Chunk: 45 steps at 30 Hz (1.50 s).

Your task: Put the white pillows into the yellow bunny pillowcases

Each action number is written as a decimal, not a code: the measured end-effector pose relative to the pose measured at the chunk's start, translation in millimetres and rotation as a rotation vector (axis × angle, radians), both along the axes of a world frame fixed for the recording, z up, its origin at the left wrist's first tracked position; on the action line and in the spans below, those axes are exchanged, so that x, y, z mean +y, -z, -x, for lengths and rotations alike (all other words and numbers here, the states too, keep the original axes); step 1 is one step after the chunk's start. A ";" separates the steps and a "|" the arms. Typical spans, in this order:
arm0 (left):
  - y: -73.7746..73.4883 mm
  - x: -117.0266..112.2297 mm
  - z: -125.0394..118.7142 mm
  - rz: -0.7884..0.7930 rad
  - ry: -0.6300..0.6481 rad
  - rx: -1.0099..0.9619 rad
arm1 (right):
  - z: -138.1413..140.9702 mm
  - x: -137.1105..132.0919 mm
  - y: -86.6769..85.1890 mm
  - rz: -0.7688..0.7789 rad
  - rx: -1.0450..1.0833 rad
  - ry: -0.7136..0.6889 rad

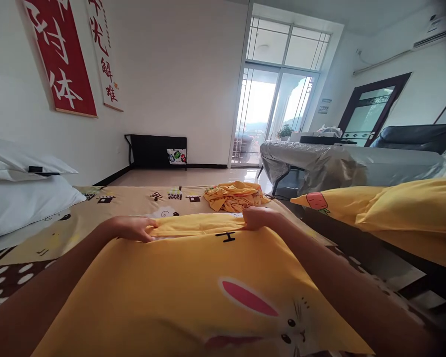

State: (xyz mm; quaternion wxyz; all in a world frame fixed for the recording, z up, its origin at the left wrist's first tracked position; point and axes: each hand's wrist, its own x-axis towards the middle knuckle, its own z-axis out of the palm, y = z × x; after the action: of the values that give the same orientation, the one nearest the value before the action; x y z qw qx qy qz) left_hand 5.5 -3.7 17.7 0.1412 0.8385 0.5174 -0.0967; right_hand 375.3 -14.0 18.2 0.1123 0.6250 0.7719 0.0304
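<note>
A yellow pillowcase with a rabbit print [193, 277] lies over a pillow on the bed in front of me. My left hand [136, 228] is closed on its far left corner. My right hand [258, 218] is closed on its far right corner, fingers curled over the folded edge. Both arms reach forward along the sides of the pillow.
A crumpled yellow cloth [234, 196] lies on the patterned bed sheet [134, 198] beyond my hands. Two white pillows [18, 198] are stacked at the left. Another yellow pillow [401, 206] lies at the right. A covered table [338, 161] and glass doors [271, 109] stand further back.
</note>
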 end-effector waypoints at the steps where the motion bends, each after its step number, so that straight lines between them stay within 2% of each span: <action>1: 2.0 -1.5 2.7 -0.029 0.000 -0.012 | 3.6 -1.4 4.0 -0.044 -0.011 0.015; 4: 18.8 -6.8 5.3 -0.278 -0.117 -0.061 | 11.3 -6.2 11.5 -0.215 -0.026 0.048; 6: 29.0 -9.6 3.9 -0.440 -0.222 -0.082 | 12.6 -8.9 9.6 -0.364 -0.027 0.066; 8: 27.2 -10.8 2.4 -0.620 -0.334 -0.102 | 10.5 -10.8 0.9 -0.506 -0.029 0.087; 9: 20.5 -10.7 2.2 -0.725 -0.385 -0.119 | 8.3 -11.1 -5.6 -0.573 -0.030 0.088; 11: -2.3 -8.8 3.2 -0.935 -0.473 -0.160 | 2.3 -9.5 -21.8 -0.764 -0.020 0.045; 14: -40.9 -1.6 7.6 -1.140 -0.561 -0.223 | -7.6 0.5 -43.9 -1.235 0.057 -0.071; 16: -51.7 6.1 11.6 -1.273 -0.567 -0.282 | -12.4 11.4 -47.1 -1.501 0.135 -0.081; 17: -49.3 10.3 13.8 -1.332 -0.544 -0.305 | -13.7 17.1 -42.8 -1.563 0.166 -0.058; 18: -41.5 14.3 16.1 -1.373 -0.494 -0.308 | -14.4 22.3 -34.2 -1.565 0.184 -0.032; 19: -28.6 18.0 18.6 -1.388 -0.421 -0.290 | -14.4 26.7 -21.8 -1.497 0.184 -0.018; 22: 26.1 24.9 25.0 -1.278 -0.150 -0.167 | -11.5 33.7 28.0 -1.099 0.113 -0.109; 24: 58.2 24.9 27.2 -1.177 0.007 -0.105 | -9.3 34.0 56.3 -0.931 0.073 -0.206; 26: 74.4 21.1 27.5 -1.147 0.038 -0.052 | -9.3 31.6 69.5 -0.821 0.071 -0.247; 28: 74.7 15.1 26.9 -1.196 0.006 -0.016 | -12.9 27.0 67.4 -0.679 0.076 -0.254; 30: 68.5 9.3 26.6 -1.271 0.010 -0.042 | -19.8 20.2 58.0 -0.562 0.059 -0.298; 32: 66.1 5.8 27.4 -1.311 0.076 -0.114 | -27.1 11.1 50.6 -0.546 0.004 -0.376; 34: 71.7 5.4 28.8 -1.334 0.109 -0.177 | -31.1 1.1 50.2 -0.639 -0.057 -0.406; 36: 81.2 7.6 30.0 -1.367 0.091 -0.199 | -30.9 -7.0 56.5 -0.794 -0.079 -0.395; 39: 88.4 13.2 31.4 -1.374 0.051 -0.191 | -27.3 -9.3 72.2 -0.943 0.029 -0.444; 41: 85.1 16.1 33.2 -1.303 0.086 -0.166 | -26.5 -3.3 83.5 -0.956 0.177 -0.438; 45: 74.7 17.4 39.0 -1.077 0.235 -0.084 | -27.8 11.3 103.8 -0.960 0.435 -0.263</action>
State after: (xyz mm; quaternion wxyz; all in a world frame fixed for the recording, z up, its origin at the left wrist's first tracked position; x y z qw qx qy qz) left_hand -33.4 13.7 -57.0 -0.2990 0.8474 0.3905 0.2003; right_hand 403.1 -2.7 -85.6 -0.3529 0.4961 0.7483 0.2634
